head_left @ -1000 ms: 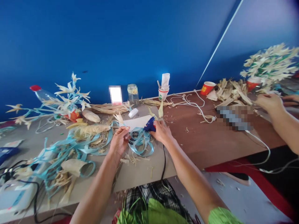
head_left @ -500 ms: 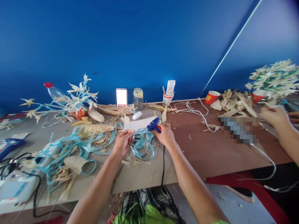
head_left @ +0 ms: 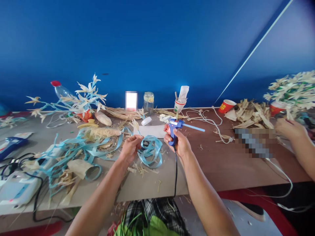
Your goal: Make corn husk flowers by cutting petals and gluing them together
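Observation:
My right hand is wrapped round the handle of a blue hot glue gun. A pale blue glue stick juts from its rear, and a black cord hangs below. My left hand pinches the lower end of a small cream husk flower between thumb and fingers; the exact grip point is hidden. Loops of light blue ribbon lie on the table just right of my left hand. Behind both hands rests a white strip, with a round white lid beyond it.
Blue ribbon, a corn cob and a cardboard tube clutter the left, beside a power strip. A jar and paper cups line the wall. At right are husks and another person's hand.
My right hand has turned the glue gun upright and moved it slightly right, away from the flower. The glue stick now shows. My left hand keeps its pinch.

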A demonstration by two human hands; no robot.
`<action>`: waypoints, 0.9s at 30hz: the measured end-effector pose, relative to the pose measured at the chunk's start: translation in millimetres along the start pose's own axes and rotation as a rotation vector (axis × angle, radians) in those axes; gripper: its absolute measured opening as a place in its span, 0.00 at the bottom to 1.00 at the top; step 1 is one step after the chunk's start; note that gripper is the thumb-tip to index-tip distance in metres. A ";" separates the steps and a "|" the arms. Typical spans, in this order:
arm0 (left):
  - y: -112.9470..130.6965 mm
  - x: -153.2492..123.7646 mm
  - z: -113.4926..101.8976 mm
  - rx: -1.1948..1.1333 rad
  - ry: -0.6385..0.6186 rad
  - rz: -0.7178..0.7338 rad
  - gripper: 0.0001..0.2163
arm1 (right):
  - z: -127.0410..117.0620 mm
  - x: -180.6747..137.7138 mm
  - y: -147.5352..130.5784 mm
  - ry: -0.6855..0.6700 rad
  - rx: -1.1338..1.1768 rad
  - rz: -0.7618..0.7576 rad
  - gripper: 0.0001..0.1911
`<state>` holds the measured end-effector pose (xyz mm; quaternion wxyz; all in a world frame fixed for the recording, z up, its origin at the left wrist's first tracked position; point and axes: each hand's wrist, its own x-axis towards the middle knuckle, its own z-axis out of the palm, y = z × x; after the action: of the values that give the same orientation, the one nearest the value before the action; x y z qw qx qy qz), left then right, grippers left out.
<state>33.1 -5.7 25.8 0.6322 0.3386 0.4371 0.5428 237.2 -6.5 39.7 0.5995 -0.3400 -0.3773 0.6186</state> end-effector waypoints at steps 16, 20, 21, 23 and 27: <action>-0.6 0.9 -2.1 0.146 0.034 0.049 0.13 | 4.7 -13.0 7.0 -0.286 -0.376 0.172 0.18; -4.0 0.0 -0.7 0.192 0.012 0.044 0.13 | 10.2 -11.1 13.3 -0.254 -0.234 0.100 0.19; -5.2 -0.3 -0.1 0.192 0.009 0.034 0.13 | 11.5 -10.5 15.1 -0.234 -0.204 0.087 0.19; -7.3 -0.9 1.2 0.184 0.000 0.011 0.14 | 13.3 -9.5 18.0 -0.217 -0.171 0.081 0.18; -8.4 -1.1 2.1 0.193 -0.006 -0.004 0.14 | 13.4 -10.0 17.4 -0.313 -0.185 0.089 0.14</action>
<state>38.2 -8.2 19.2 0.5990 0.3989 0.4861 0.4958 217.6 -17.2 30.6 0.4717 -0.3098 -0.5055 0.6527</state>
